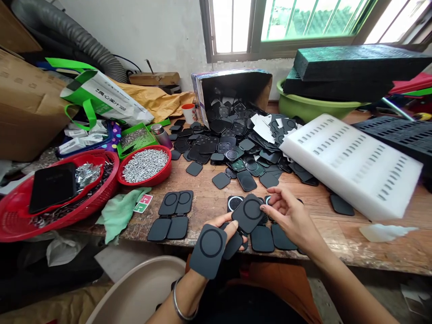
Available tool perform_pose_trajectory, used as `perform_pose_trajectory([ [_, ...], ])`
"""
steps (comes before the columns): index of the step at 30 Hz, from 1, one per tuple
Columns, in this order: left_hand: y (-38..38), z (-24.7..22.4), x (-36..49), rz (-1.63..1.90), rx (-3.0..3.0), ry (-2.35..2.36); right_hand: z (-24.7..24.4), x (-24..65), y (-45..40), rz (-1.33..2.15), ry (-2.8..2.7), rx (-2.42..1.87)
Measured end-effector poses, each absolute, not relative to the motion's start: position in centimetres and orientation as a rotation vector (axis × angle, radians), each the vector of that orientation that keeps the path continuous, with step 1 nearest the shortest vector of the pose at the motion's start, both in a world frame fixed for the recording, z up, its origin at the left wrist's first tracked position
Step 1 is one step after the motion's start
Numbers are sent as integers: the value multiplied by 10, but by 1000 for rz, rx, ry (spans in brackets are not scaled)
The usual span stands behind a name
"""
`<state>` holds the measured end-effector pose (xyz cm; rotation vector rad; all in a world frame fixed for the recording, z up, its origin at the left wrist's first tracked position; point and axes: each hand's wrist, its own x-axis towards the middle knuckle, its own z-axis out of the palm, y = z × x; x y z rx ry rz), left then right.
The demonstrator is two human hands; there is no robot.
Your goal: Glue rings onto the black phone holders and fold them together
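Workshop: scuffed bench (205, 198), bowl (152, 181) of pins (145, 165), heaped black plates (208, 145).

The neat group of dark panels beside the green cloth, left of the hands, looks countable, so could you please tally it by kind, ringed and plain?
Ringed panels: 2
Plain panels: 2
Total: 4
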<state>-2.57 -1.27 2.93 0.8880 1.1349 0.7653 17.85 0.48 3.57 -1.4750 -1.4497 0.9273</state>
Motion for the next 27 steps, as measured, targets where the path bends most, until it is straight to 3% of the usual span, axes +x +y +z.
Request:
perform_pose_trajectory([
  [3, -14, 29, -23, 720, 892, 1096, 38, 169, 6, 1272, -1381, -1324],
  [10, -17, 38, -24, 590, 1281, 1138, 33, 157, 2, 993, -1428, -1403],
  [15, -21, 42, -38, 725, 1364, 1280, 21, 164, 6, 1412, -893, -1394],
  [22, 7, 32, -145, 1023, 1349, 1935, 18, 177, 4, 1482, -1027, -1349],
  [27, 14, 13, -204, 1022, 1356, 2173, 12, 170, 4, 1446, -1295, -1381],
])
